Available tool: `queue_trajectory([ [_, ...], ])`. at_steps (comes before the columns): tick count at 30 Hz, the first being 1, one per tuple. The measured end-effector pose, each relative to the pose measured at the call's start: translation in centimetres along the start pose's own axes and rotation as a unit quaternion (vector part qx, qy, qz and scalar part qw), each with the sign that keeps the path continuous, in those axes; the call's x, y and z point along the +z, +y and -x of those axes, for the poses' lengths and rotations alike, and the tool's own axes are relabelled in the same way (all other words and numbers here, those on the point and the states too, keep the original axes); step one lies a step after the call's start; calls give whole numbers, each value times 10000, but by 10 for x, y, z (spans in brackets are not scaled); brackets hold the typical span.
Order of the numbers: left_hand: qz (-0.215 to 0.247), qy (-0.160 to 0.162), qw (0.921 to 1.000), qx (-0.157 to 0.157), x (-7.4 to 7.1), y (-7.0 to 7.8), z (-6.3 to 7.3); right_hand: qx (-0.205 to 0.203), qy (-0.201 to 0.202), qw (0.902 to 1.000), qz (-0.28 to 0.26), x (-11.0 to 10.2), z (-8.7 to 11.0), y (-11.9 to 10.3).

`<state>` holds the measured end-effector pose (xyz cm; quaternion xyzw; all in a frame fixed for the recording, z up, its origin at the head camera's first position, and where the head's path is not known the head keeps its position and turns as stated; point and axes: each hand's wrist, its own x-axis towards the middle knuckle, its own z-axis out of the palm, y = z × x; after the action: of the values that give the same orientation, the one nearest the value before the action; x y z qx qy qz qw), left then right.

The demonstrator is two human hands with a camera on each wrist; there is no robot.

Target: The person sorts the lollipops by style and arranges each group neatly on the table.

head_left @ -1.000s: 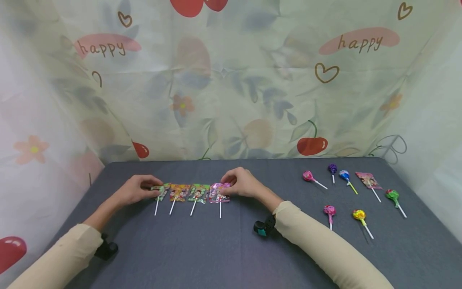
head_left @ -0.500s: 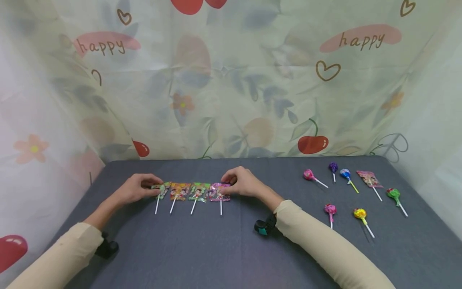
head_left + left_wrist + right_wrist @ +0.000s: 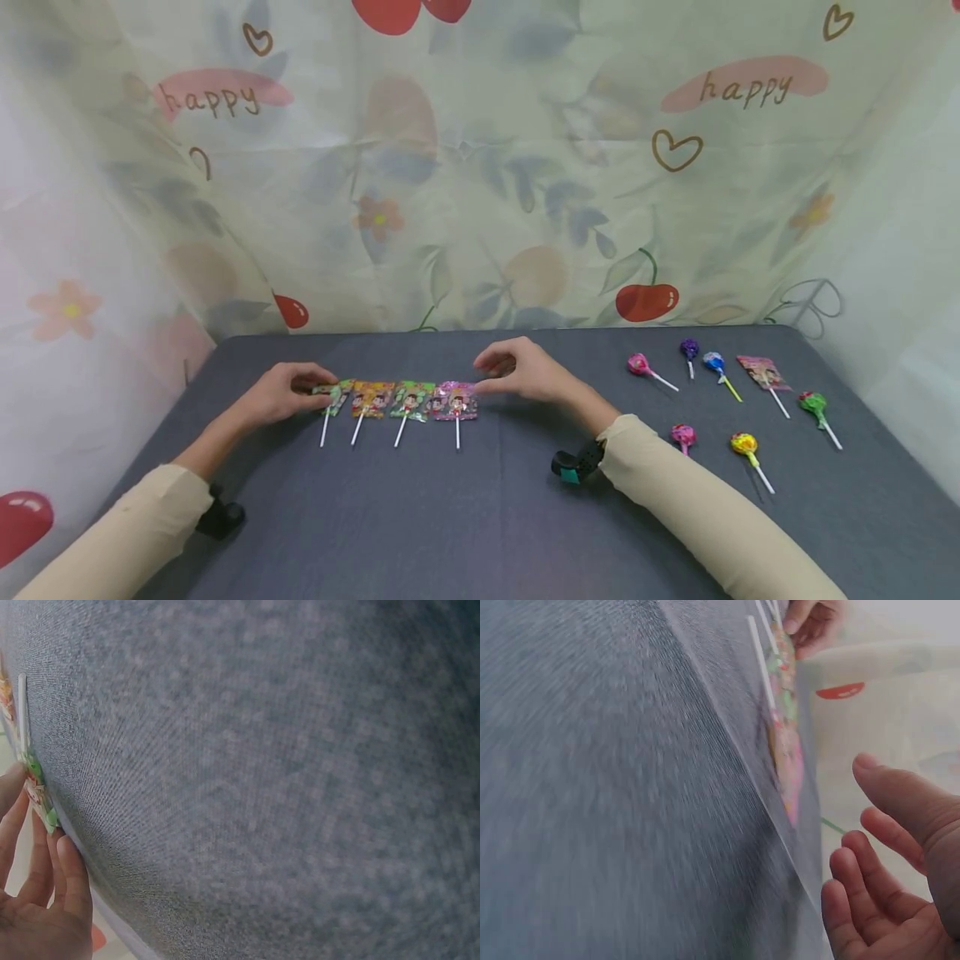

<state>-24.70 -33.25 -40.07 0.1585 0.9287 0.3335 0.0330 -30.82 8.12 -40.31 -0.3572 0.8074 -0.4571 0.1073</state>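
Four flat-wrapped lollipops lie in a row at the left middle of the table, sticks toward me. My left hand (image 3: 288, 390) holds the leftmost one, a green-wrapped lollipop (image 3: 37, 791), by its wrapper between thumb and fingers, which hide part of it. Beside it lie an orange-wrapped lollipop (image 3: 372, 400), another green lollipop (image 3: 412, 401) and, at the right end, a pink-purple lollipop (image 3: 455, 402). Just right of that last one is my right hand (image 3: 525, 371), held apart from it. In the right wrist view its fingers are loosely bent with nothing between them.
Several more lollipops lie at the table's right side: ball-shaped ones such as the yellow lollipop (image 3: 745, 444) and the blue lollipop (image 3: 715, 362), plus a flat pink-wrapped lollipop (image 3: 763, 372). A printed curtain (image 3: 465, 192) hangs behind the grey table (image 3: 420, 533).
My right hand has let go of the pink-purple lollipop and moved a little to the right, its fingers spreading. My left hand stays on the leftmost lollipop.
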Motion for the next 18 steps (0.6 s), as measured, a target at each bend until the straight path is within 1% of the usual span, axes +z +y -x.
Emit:
queue_trajectory([
  [3, -37, 15, 10000, 10, -1, 0, 0, -98, 48, 9999, -43, -12, 9, 0],
  [10, -12, -24, 10000, -31, -2, 2, 2, -56, 217, 9997, -51, -49, 35, 3],
  [15, 3, -50, 10000, -25, -2, 3, 2, -65, 432, 9990, -12, -75, 61, 5],
  [18, -19, -56, 10000, -3, -1, 3, 1, 20, 566, 9984, -4, -90, 79, 9],
])
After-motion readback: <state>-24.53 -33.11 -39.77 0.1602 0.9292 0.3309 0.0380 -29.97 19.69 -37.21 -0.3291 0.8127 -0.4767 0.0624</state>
